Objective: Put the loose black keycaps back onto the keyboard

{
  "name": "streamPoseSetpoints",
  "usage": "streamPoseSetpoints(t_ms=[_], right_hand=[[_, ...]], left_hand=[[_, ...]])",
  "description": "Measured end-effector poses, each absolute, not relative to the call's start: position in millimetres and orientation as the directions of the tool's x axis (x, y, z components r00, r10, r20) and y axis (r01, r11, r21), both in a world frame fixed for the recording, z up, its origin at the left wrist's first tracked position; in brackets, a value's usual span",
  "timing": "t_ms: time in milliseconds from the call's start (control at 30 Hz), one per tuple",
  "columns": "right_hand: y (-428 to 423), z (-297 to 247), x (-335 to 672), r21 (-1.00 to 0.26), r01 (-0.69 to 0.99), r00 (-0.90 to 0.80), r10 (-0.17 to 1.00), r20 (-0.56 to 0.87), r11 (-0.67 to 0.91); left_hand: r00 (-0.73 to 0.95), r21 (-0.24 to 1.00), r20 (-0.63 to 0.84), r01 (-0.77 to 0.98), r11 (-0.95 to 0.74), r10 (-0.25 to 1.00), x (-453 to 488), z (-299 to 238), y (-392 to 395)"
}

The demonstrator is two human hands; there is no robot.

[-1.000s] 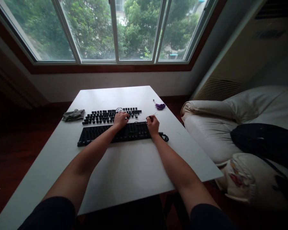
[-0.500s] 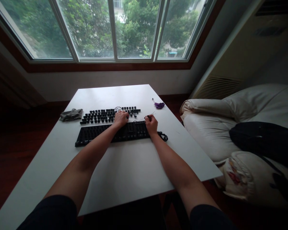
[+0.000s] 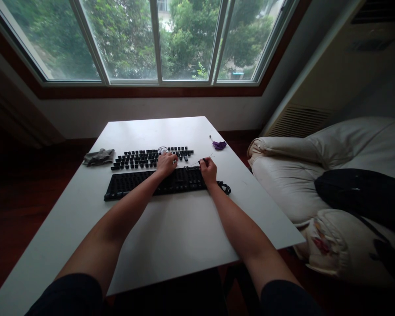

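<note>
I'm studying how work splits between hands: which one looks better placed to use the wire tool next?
Probably the right hand: it pinches the wire tool near the right end of the black keyboard. The left hand is at the loose keycaps; whether it grips one is unclear.

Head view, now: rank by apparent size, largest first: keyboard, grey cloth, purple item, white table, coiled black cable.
1. White table
2. Keyboard, partly covered by the left forearm
3. Grey cloth
Unranked, smallest: purple item and coiled black cable look too alike.
</note>
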State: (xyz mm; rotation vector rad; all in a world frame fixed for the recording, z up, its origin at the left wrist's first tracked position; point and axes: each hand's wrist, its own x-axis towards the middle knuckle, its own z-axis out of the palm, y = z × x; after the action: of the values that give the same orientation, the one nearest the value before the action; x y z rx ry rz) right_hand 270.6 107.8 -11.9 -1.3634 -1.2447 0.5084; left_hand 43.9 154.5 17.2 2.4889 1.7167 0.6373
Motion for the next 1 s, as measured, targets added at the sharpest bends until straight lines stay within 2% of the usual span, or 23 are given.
streamPoseSetpoints(t_ms=[167,333,433,600,667,833,1000], right_hand=[[106,1,267,-0.920,0.290,0.209,0.921,0.329,0.263],[97,27,265,-0.933,0.193,0.021,0.950,0.313,0.303],[91,40,262,-0.897,0.285,-0.082,0.941,0.328,0.338],[83,42,262,-0.795,0.462,-0.254,0.917,0.306,0.393],[77,37,268,-0.802,0.449,-0.305,0.911,0.277,0.394],[62,23,286,-0.863,0.371,-0.253,0.932,0.260,0.342],[59,26,291,-0.804,0.460,-0.334,0.912,0.237,0.377]], left_hand=[[0.329,0.316,0.340,0.842,-0.437,0.881,42,24,116],[0.446,0.322,0.370,0.761,-0.563,0.815,38,22,65],[0.500,0.299,0.369,0.735,-0.609,0.784,36,18,40],[0.645,0.281,0.283,0.651,-0.705,0.710,34,14,25],[0.653,0.280,0.276,0.647,-0.709,0.705,34,13,25],[0.646,0.301,0.261,0.651,-0.697,0.717,37,10,21],[0.655,0.288,0.263,0.648,-0.706,0.708,42,10,16]])
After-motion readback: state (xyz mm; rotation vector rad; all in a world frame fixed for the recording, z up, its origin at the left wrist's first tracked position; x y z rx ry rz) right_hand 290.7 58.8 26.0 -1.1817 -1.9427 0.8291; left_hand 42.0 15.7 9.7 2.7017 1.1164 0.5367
